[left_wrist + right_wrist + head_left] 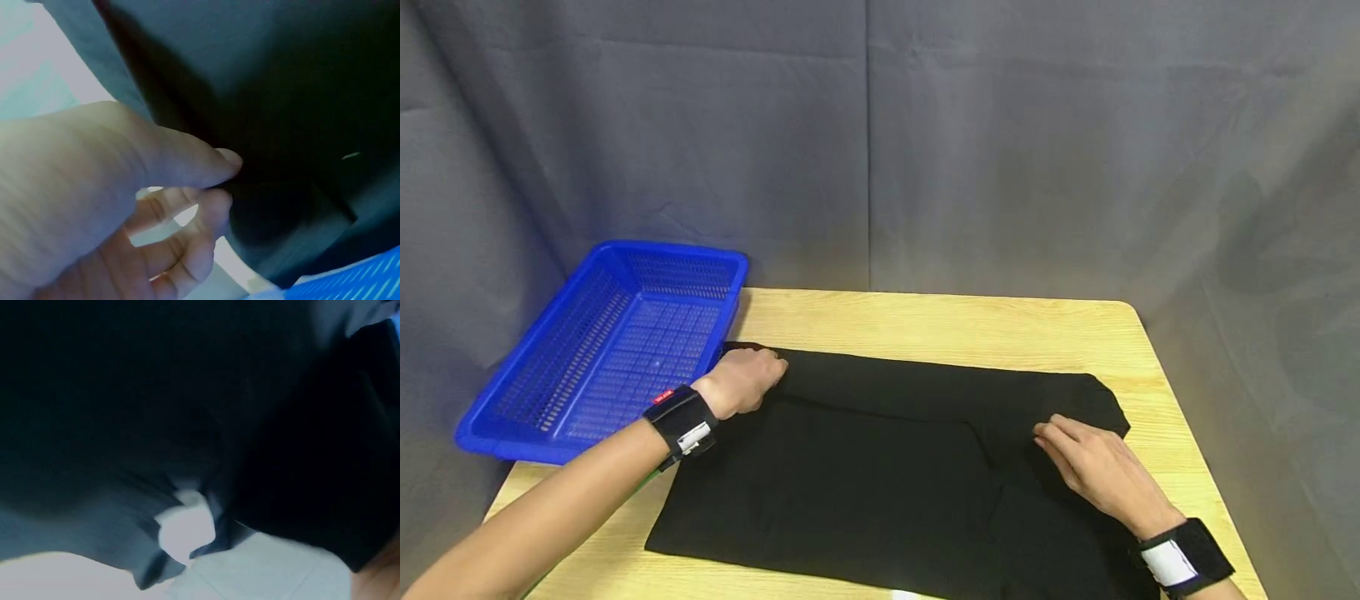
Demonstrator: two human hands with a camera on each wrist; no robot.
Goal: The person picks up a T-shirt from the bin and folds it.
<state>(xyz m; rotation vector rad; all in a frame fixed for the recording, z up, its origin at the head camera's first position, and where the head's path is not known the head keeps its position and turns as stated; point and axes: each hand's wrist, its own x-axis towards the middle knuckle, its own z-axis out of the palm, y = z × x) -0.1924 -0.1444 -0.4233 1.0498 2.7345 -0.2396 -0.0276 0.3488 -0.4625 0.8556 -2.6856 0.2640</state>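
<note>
Basket (651, 358) obstacle beside left hand (741, 382)

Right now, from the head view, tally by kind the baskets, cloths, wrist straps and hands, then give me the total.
1: blue basket
1: black cloth
2: left wrist strap and right wrist strap
2: left hand and right hand
Total: 6

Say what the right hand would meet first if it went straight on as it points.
Most likely more of the black cloth, which spreads ahead of the right hand in the head view, though depth is hard to judge.
</note>
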